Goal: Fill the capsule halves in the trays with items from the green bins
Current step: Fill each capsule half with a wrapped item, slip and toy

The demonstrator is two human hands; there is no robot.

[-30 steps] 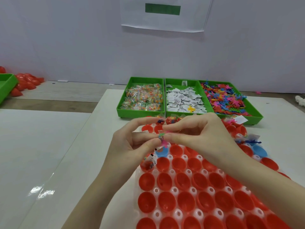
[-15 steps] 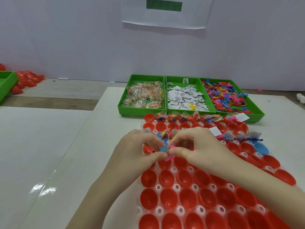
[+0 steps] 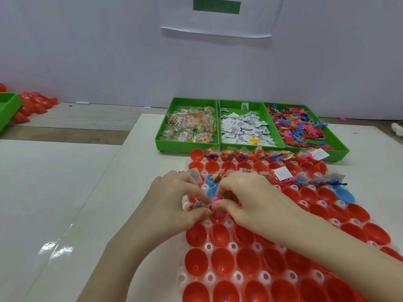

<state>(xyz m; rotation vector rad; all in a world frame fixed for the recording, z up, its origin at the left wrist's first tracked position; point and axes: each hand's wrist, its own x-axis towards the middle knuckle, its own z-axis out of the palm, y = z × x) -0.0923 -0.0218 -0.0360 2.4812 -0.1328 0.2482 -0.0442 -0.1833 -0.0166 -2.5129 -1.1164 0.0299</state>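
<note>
A clear tray (image 3: 209,277) of red capsule halves (image 3: 222,261) covers the table in front of me; the far rows hold items, the near rows show bare cups. My left hand (image 3: 174,203) pinches a small white packet with coloured beads (image 3: 197,204) at the tray's left side. My right hand (image 3: 246,199) pinches a pink plastic figure (image 3: 217,211) low over a red half. Both hands' fingertips meet there. Behind the tray stand three green bins: bead packets (image 3: 189,125), white paper sachets (image 3: 244,127), coloured plastic figures (image 3: 301,127).
Two blue capsule halves (image 3: 211,186) sit just beyond my fingers, another blue one (image 3: 345,196) at the tray's right. A further green bin (image 3: 7,107) and loose red halves (image 3: 32,103) lie far left. A white wall rises behind the bins.
Both hands have come down from above the tray onto the left cups, carrying the pink figure and the packet. The view has tilted down slightly.
</note>
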